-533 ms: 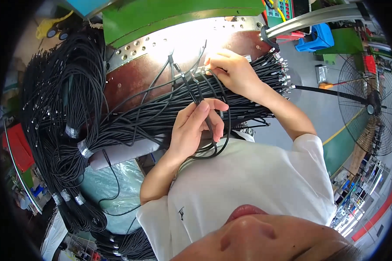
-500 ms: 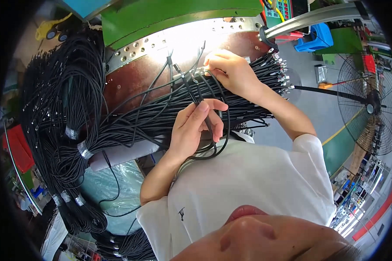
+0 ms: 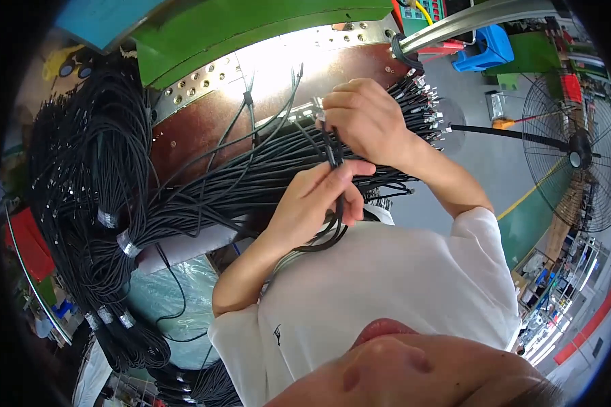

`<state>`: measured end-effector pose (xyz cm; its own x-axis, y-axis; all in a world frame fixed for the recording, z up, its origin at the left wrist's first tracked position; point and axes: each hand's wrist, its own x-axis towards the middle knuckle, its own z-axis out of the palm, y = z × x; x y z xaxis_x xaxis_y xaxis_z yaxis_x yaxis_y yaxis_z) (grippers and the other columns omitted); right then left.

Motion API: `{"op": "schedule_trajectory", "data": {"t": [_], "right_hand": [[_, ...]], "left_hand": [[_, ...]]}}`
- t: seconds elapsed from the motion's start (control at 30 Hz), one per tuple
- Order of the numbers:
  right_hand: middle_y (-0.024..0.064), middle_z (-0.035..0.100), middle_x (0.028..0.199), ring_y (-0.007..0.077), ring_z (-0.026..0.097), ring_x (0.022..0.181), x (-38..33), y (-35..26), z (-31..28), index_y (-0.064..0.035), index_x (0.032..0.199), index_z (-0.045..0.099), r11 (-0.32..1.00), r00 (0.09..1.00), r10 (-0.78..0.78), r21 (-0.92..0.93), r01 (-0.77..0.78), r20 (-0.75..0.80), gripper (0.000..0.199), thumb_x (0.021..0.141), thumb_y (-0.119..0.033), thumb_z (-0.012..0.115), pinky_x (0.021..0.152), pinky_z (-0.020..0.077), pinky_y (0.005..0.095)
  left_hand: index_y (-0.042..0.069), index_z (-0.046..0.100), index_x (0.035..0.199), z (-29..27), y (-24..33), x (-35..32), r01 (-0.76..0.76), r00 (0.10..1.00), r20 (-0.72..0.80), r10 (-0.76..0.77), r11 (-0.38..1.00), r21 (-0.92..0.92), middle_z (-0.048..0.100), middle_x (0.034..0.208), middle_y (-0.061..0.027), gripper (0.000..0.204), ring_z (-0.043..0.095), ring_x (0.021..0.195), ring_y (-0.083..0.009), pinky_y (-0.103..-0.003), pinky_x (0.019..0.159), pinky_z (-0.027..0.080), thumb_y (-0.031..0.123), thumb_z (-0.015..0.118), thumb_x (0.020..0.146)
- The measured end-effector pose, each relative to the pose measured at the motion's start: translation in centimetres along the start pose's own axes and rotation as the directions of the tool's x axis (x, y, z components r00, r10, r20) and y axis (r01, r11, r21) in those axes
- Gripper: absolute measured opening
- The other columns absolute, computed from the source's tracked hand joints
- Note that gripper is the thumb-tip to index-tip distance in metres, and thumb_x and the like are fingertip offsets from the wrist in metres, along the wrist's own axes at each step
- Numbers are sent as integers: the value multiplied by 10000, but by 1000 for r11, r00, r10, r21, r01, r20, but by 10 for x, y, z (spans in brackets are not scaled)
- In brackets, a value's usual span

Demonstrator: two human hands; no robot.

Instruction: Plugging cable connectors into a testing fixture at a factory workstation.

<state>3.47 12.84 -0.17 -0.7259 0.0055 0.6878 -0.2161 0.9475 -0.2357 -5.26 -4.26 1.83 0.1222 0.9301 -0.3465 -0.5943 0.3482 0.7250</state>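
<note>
The left hand (image 3: 316, 207) closes around a few black cables (image 3: 334, 203), thumb and fingers pinching them where they loop down below the palm. The right hand (image 3: 366, 122) sits just above, fingers curled shut on the same cables near their metal plugs (image 3: 317, 108). Both hands work over a thick cable bundle (image 3: 251, 183) lying across a brown plate (image 3: 204, 125). More coils (image 3: 95, 197) hang at left, and a fan (image 3: 577, 156) stands at right.
</note>
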Motion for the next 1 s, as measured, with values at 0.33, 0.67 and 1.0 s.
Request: {"op": "schedule_trajectory", "data": {"t": [0.33,0.67,1.0], "right_hand": [[86,641,898,285,630,794,-20,24,-6,-28,840,566,824,784,498,79,-561,370,139,750,34,651,694,511,328],[60,623,894,259,628,803,-14,24,-12,-68,907,587,874,776,453,-45,-485,439,185,748,10,640,666,505,342],[49,623,827,261,632,810,6,55,-90,-75,903,631,917,972,57,-397,38,226,281,631,-69,697,733,509,390]], "left_hand": [[47,491,1169,-4,-2,1,-213,923,-344,170,973,-92,331,546,35,407,250,469,-42,-208,439,199,386,314,1029],[59,512,1010,-8,-6,7,-145,950,-303,74,965,-220,366,571,17,273,272,469,-48,-210,429,222,286,362,1022],[-6,570,930,-11,3,-9,-155,899,-264,349,817,555,517,618,-15,272,438,510,-59,-187,490,363,207,418,1004]]}}
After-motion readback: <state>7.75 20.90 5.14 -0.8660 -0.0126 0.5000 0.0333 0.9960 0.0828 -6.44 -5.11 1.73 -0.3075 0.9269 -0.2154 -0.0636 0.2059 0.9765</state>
